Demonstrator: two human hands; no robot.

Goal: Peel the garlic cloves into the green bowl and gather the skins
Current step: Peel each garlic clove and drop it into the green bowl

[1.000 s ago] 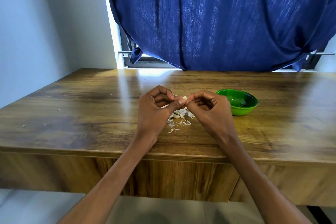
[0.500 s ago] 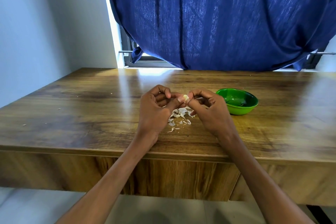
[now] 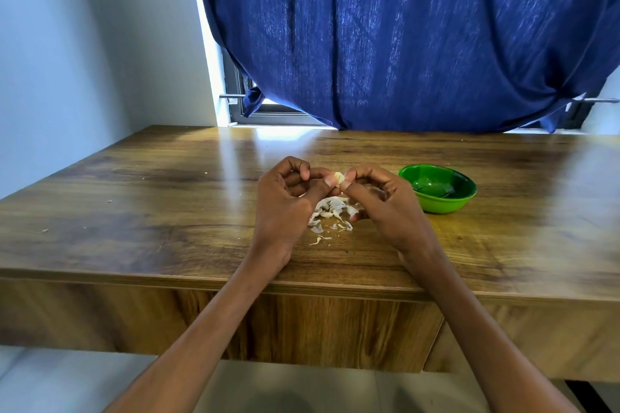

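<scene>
Pinching small pale garlic clove point(image 3: 338, 176) between left hand point(image 3: 285, 208) and right hand point(image 3: 385, 208), above papery white skins point(image 3: 330, 211); round green plastic bowl point(image 3: 437, 189) near right.

Not much is shifting here, tbh. You're working your left hand point(image 3: 285, 208) and right hand point(image 3: 385, 208) a bit closer together than a second ago, and the garlic clove point(image 3: 339, 177) is showing a little more between your thumb tips now instead of being mostly buried. Your right hand's fingers are tucking in tighter too. Whether any more skin is coming off, you can't really tell at this size.
</scene>
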